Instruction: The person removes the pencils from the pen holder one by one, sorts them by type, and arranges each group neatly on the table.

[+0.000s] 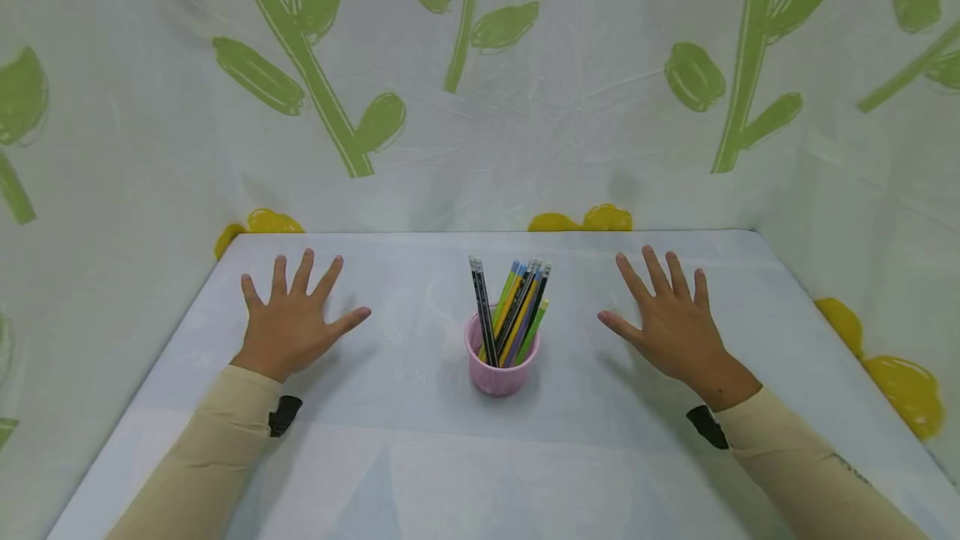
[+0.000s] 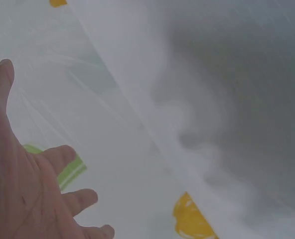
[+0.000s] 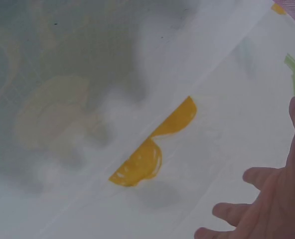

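Observation:
Near the middle of the white table stands a pink cup, upright and filled with several pencils. Black, yellow, purple and green ones lean in it, some with silvery ends up. To the left of the cup, my left hand is spread palm down with its fingers straight, and it holds nothing. On the other side my right hand is spread the same way, also holding nothing. Each wrist view shows spread fingers and a shadow on the table; a bit of pink enters the right wrist view's top corner.
The white table ends at a straight back edge. Behind it and at both sides hangs a pale cloth printed with green leaves and yellow flowers. Beige sleeves cover both forearms, with a black strap piece at the left wrist.

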